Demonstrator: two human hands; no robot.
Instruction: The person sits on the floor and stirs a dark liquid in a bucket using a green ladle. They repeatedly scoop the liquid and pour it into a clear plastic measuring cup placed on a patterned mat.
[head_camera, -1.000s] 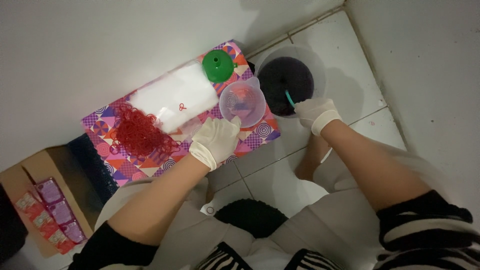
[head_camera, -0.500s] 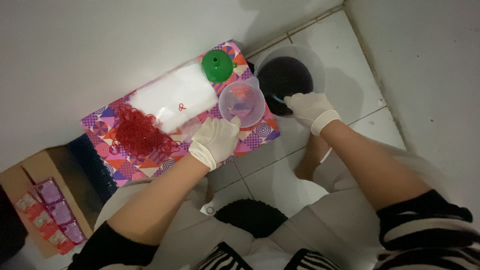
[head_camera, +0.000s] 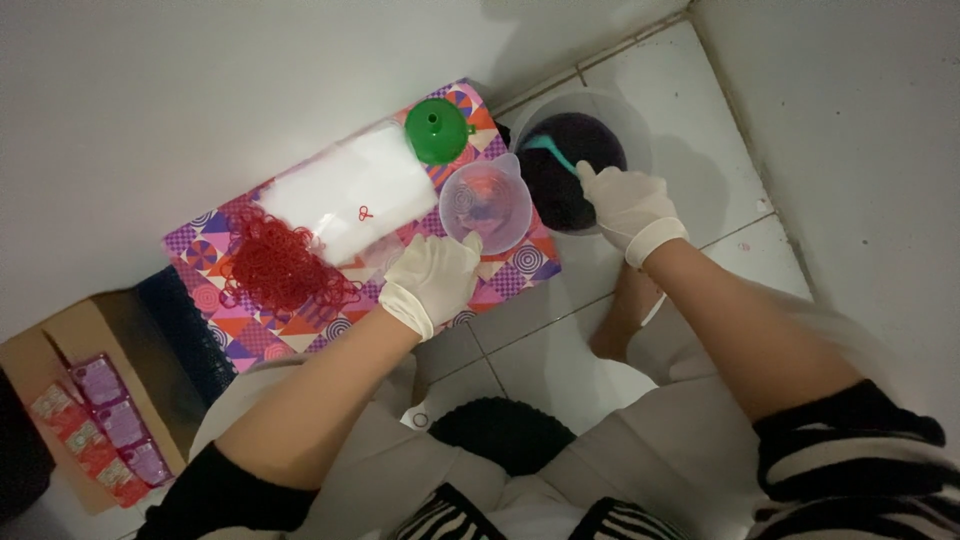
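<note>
Gripping teal scoop (head_camera: 548, 148), right hand (head_camera: 625, 205) fingers curled over bucket (head_camera: 620, 110).

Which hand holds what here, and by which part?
The right hand grips a teal utensil by its handle end, over the bucket. The left hand rests against the clear measuring cup; a real grip cannot be told.

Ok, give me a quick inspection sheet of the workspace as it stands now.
Surface: patterned pink-purple board on white floor tiles.
Job's things: clear plastic cup by gloved left hand; clear bowl of dark purple liquid with teal utensil at gloved right hand.
Clutter: green funnel, red rubber bands, clear plastic bags.
Hands: both gloved; grips unclear.
Cables: nothing seen.
Surroundings: cardboard box of pink packets, white wall.
</note>
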